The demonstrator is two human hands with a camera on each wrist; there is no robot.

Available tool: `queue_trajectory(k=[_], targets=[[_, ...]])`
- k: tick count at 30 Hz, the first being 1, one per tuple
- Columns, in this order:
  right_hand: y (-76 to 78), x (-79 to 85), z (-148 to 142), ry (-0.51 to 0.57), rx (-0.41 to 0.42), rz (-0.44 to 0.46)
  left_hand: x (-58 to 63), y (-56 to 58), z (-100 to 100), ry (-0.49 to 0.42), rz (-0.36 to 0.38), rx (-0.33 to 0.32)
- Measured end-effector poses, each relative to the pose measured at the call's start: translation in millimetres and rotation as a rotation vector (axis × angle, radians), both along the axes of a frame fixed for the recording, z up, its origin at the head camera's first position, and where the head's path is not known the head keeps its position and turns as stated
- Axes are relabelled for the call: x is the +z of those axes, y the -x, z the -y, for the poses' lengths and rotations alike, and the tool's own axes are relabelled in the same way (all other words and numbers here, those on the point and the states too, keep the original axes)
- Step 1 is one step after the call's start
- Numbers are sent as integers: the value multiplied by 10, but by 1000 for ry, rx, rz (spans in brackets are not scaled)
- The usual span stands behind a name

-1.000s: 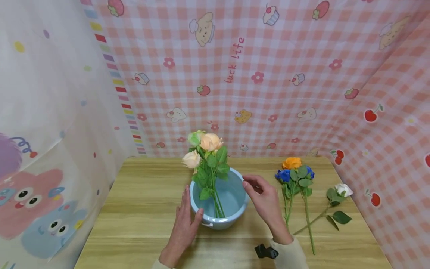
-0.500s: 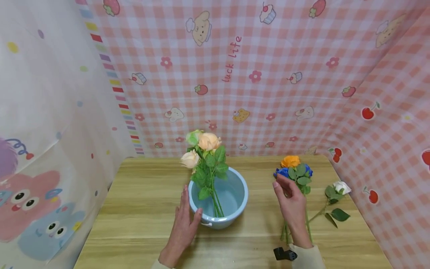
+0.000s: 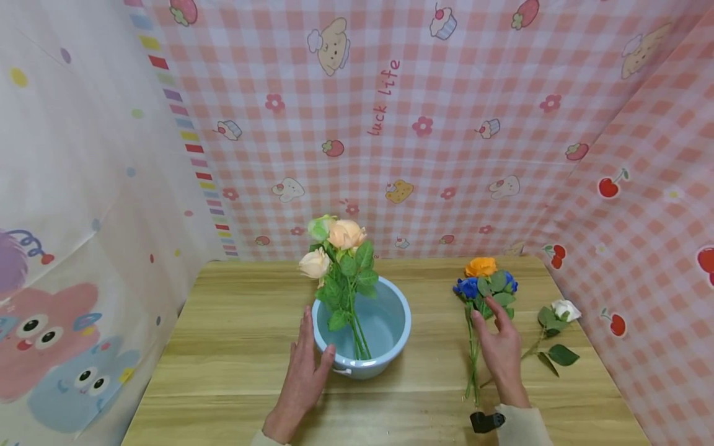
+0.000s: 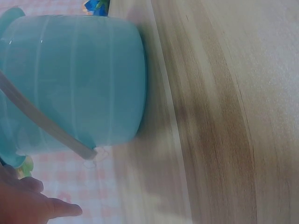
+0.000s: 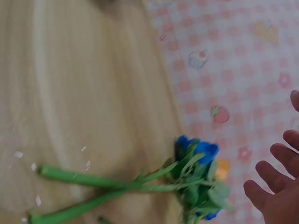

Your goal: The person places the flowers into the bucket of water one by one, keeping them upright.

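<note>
A light blue bucket (image 3: 406, 325) stands upright on the table, holding peach and cream roses (image 3: 347, 234) that lean to its left side. My left hand (image 3: 305, 365) lies along the bucket's left side with straight fingers; whether it touches cannot be told. The left wrist view shows the bucket wall (image 4: 84, 84) and its pale handle (image 4: 44, 116). Over the stems of a loose bunch hovers my right hand (image 3: 503, 353), fingers extended and holding nothing. That bunch has blue roses (image 3: 466, 288) and an orange rose (image 3: 481, 267). In the right wrist view the fingers are apart from the blue roses (image 5: 205, 151).
A white rose (image 3: 566, 310) with green leaves lies on the right of the wooden table (image 3: 234, 353). A small black device (image 3: 487, 422) sits by the right cuff. Pink checked cloth (image 3: 357, 161) hangs behind and on the right; white printed cloth (image 3: 83, 173) on the left.
My right hand has left the bucket's right rim and moved right, over the stems of the blue and orange roses. The left hand has stayed beside the bucket.
</note>
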State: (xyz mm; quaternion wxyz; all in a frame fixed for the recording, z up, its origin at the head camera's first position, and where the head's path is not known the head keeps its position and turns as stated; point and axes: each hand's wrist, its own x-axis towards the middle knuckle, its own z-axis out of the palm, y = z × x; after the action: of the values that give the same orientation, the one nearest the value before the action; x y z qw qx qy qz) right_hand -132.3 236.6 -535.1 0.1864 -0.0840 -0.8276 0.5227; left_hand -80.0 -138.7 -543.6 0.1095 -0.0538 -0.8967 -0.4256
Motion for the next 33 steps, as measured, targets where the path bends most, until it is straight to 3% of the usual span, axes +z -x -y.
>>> queue_trajectory(k=[14, 28, 33], targets=[[16, -231, -205, 12, 47, 200, 18, 3, 17, -9, 0, -9], [61, -266, -258, 242, 71, 380, 9, -5, 19, 4, -1, -10], [98, -315, -299, 278, 77, 443, 22, -5, 17, -6, -9, -14]])
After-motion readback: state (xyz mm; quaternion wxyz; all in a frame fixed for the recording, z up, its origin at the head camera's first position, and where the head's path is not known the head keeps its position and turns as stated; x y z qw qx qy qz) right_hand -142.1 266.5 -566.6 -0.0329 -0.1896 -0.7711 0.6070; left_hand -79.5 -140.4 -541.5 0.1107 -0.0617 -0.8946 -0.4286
